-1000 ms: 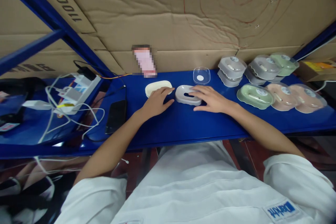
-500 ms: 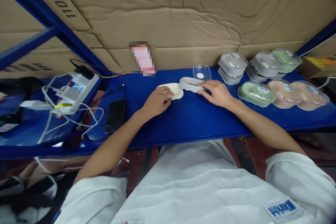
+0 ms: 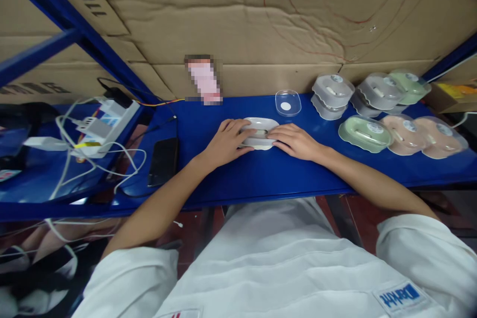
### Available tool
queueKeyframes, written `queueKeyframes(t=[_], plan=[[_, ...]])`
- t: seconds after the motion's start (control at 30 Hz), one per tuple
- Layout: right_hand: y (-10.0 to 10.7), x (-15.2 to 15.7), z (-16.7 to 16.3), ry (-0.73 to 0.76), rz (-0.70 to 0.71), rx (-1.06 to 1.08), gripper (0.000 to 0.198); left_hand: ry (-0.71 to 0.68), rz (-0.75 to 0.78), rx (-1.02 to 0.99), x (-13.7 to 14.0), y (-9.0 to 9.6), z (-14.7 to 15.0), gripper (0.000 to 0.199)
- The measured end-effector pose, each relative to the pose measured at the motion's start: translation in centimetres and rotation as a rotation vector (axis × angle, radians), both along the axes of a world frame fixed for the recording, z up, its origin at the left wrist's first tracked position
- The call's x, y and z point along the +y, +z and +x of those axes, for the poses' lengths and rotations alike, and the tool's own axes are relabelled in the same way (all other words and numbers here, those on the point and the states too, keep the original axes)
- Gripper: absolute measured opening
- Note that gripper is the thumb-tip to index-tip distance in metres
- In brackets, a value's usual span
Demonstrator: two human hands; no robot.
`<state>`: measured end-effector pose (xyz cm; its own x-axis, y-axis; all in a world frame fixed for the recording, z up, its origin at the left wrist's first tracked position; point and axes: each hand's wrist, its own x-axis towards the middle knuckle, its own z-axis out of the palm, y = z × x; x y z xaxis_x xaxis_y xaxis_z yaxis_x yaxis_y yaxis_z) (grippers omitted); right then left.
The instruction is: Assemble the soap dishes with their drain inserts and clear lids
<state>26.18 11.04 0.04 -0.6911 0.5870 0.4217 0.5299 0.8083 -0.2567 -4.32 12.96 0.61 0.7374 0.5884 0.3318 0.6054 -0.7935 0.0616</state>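
Note:
A pale grey slotted tray lies over a cream soap dish base, the two together on the blue table. At the left end my left hand grips them, thumb and fingers on the rim. From the right, my right hand holds the opposite end, its fingertips on the tray. My fingers cover both ends of the pieces. Just behind them sits a clear lid with a round white sticker.
Lidded soap dishes in grey, green and pink stand at the right, some stacked. A black phone lies at the left, near a power strip with tangled white cables. A cardboard wall rises behind the table.
The grey tray has moved left and now rests on the cream base, which was beside it. My hands have come closer together, both on the joined pieces.

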Motion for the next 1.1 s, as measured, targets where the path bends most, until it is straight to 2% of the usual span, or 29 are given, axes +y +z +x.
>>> queueKeyframes(t=[0.13,0.33,0.4,0.5,0.57,0.67,0.87,1.1], plan=[[0.0,-0.2,-0.2,0.036,0.049,-0.008,0.039,-0.029,-0.019,0.021,0.1,-0.2,0.0,0.035],[0.0,-0.4,-0.5,0.053,0.054,-0.047,0.041,-0.029,-0.037,0.036,-0.1,0.1,0.1,0.034],[0.0,0.1,-0.1,-0.006,0.058,-0.032,0.044,-0.037,-0.047,0.033,-0.2,0.3,0.1,0.035],[-0.1,1.3,1.1,-0.206,0.062,0.003,0.051,-0.046,-0.072,0.016,-0.1,0.3,0.2,0.033],[-0.4,2.0,1.9,-0.276,0.042,0.0,0.055,-0.045,-0.081,0.002,-0.1,0.2,0.2,0.032],[-0.9,2.2,2.1,-0.198,0.008,-0.047,0.056,-0.038,-0.074,-0.013,0.0,-0.1,0.2,0.033],[-1.3,0.9,0.2,0.015,0.01,-0.113,0.057,-0.015,-0.079,-0.056,0.4,-0.5,0.0,0.035],[-1.2,1.4,0.4,0.007,0.0,-0.075,0.045,-0.004,-0.107,-0.04,0.4,-0.3,0.0,0.035]])
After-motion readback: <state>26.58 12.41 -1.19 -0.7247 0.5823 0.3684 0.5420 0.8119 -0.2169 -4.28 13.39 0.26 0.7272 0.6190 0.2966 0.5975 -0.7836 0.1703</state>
